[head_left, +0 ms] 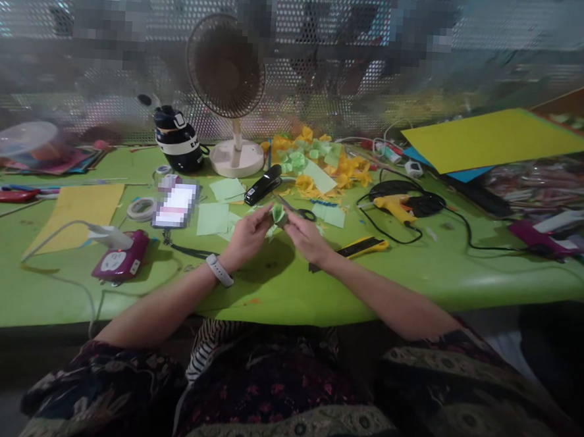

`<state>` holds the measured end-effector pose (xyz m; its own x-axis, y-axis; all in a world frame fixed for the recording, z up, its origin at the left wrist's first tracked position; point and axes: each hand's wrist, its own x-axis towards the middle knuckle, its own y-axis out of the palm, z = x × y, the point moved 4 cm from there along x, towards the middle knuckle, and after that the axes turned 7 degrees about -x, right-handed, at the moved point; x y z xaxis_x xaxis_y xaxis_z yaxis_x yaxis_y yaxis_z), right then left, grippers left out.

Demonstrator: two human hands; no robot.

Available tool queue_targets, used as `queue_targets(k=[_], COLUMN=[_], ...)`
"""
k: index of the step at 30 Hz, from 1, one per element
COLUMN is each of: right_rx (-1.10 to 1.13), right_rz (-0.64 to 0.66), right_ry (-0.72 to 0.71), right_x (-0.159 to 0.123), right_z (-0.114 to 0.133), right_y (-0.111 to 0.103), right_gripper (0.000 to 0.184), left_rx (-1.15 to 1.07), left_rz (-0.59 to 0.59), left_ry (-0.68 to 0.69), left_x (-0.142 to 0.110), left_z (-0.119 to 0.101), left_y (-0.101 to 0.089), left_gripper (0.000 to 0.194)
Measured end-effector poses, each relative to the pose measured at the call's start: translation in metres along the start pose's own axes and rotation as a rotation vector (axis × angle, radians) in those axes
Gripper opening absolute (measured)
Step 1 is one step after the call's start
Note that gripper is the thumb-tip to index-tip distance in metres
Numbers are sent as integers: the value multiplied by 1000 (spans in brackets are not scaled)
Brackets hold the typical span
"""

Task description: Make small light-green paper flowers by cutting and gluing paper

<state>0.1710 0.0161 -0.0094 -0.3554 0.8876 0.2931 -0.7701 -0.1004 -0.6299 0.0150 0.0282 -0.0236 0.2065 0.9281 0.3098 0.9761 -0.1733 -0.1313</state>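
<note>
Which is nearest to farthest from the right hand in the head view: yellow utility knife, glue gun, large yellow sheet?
From the right hand:
1. Yellow utility knife, just to its right.
2. Glue gun, farther right and back.
3. Large yellow sheet, far back right.

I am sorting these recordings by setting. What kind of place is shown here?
Probably a paper-craft worktable: a green table with cut paper pieces, a glue gun and a stapler. Both hands fold a green paper piece.

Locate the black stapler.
Head view: the black stapler lies on the green table, centre-left, just right of the small desk fan's cream base, beyond both hands.
</note>
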Motion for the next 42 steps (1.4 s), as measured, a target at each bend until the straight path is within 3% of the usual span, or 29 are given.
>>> queue_targets(k=[8,16,25,33,42], right_rx=[-20,134,225,192,388], right_rz=[-176,-177,-201,-255,-177], right_ry=[6,39,-52,-73,47], right_x=[3,8,6,7,8], right_z=[-1,-10,-1,-8,-6], right_y=[-16,-13,-16,-17,-13], right_gripper=[26,20,25,16,14], left_rx=[-96,-222,-194,-239,-270], left_rz=[-92,-119,-137,-130,-111], left_ry=[-49,-152,-120,-150,-82], left_x=[2,6,5,4,3], left_z=[-14,-8,-13,-15,-19], left_y=[-7,-9,-9,-8,-6], left_gripper=[27,28,28,34,30])
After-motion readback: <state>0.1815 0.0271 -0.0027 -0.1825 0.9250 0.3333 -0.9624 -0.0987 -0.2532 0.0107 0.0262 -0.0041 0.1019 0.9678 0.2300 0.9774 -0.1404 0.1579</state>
